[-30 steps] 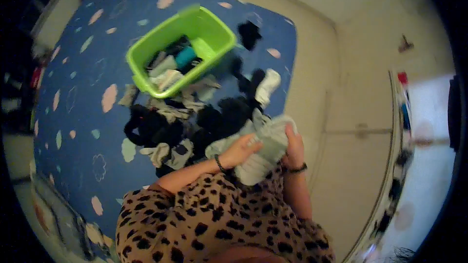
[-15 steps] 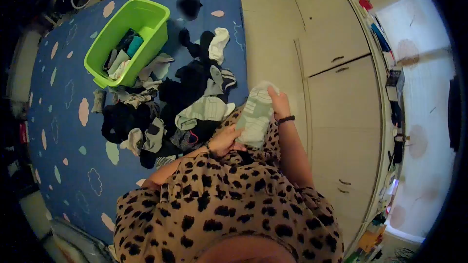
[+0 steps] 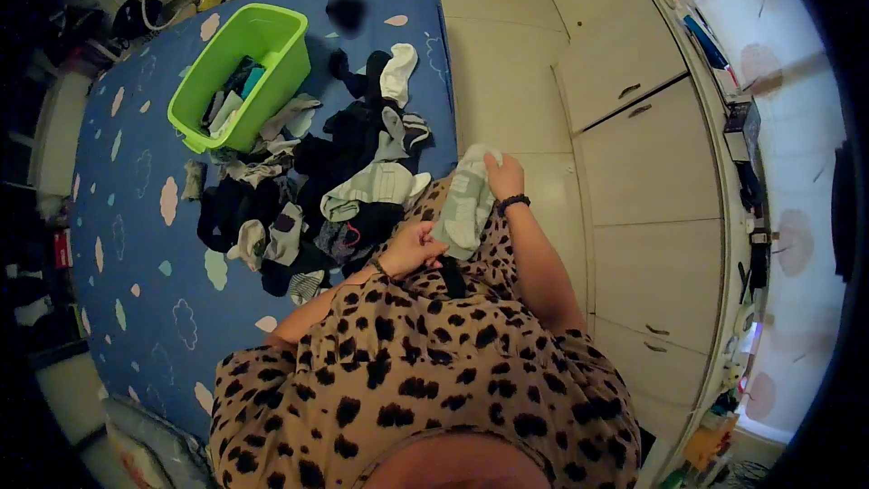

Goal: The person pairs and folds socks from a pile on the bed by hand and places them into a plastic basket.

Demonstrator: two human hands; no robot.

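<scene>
Fingers of right hand are clamped on pale sock; lower edge touched by left hand (grip unclear)

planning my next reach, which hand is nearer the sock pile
Left. The left hand is close by the near side of the sock pile; the right hand is farther off, to the right, holding a pale sock.
</scene>
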